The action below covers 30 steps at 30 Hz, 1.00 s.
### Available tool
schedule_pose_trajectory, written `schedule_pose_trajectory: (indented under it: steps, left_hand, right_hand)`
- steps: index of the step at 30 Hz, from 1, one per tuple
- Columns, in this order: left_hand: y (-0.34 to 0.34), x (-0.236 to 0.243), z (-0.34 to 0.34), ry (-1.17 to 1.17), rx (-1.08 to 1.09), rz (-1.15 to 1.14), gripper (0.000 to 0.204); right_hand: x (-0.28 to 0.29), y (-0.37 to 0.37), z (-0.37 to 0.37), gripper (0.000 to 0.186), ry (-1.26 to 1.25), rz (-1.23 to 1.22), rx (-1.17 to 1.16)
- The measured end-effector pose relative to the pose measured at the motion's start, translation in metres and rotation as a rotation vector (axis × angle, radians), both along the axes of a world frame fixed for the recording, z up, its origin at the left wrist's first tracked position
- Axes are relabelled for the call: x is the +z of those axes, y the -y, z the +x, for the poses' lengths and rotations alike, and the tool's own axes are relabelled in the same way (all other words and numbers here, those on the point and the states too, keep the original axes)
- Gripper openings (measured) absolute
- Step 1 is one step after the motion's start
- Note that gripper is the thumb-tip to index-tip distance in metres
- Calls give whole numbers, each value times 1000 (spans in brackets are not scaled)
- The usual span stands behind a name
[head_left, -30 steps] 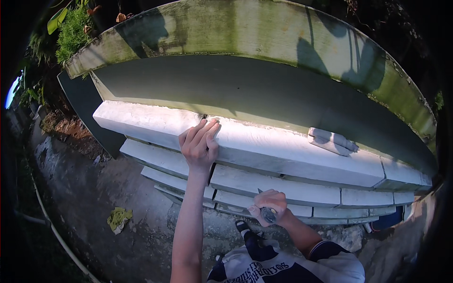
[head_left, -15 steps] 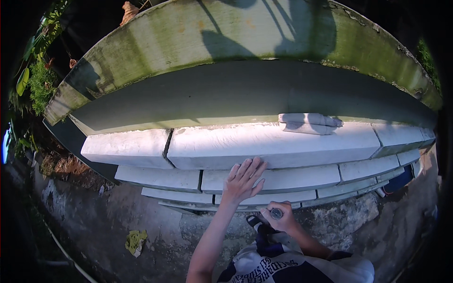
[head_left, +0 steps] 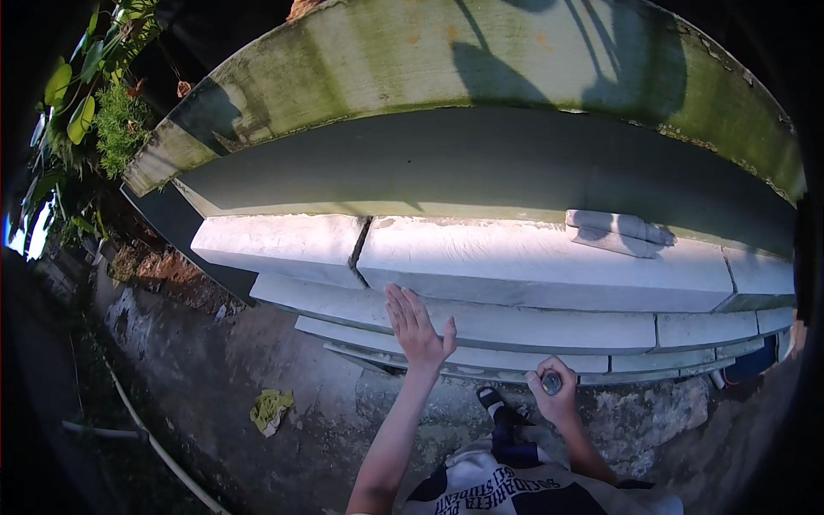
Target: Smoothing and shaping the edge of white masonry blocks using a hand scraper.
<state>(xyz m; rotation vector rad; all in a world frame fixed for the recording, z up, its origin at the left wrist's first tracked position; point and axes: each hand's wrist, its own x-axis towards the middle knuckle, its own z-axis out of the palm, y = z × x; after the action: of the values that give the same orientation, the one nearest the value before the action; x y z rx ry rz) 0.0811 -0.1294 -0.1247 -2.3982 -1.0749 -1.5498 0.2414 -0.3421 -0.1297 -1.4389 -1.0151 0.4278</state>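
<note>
My left hand [head_left: 419, 330] is open, fingers stretched out and palm down, at the front edge of the top white block [head_left: 541, 270], just right of a dark joint between two blocks; whether it touches the block I cannot tell. Lower down on the right, my right hand [head_left: 559, 396] is closed round a tool with a round, dark end [head_left: 551, 383], beside the lower tiers of white blocks. A folded, pale cloth-like item [head_left: 618, 228] lies on the top block, against the wall.
A curved green-stained wall [head_left: 395, 67] rises behind the blocks. Plants [head_left: 120, 129] grow at the left. A crumpled yellow-green cloth [head_left: 270, 410] and a long pipe [head_left: 163, 459] lie on the rough concrete ground [head_left: 206, 378]. A sandalled foot [head_left: 491, 403] stands below the blocks.
My left hand has left the top of the block near the wall for its front edge, fingers straighter. The view has shifted. My right hand still grips the tool.
</note>
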Motion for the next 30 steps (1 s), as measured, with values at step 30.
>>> schedule_pose_trajectory:
  steps: [30]
  left_hand:
    - [-34, 33, -53, 222, -9, 190, 66]
  right_hand:
    - [143, -72, -57, 34, 367, 728, 1001]
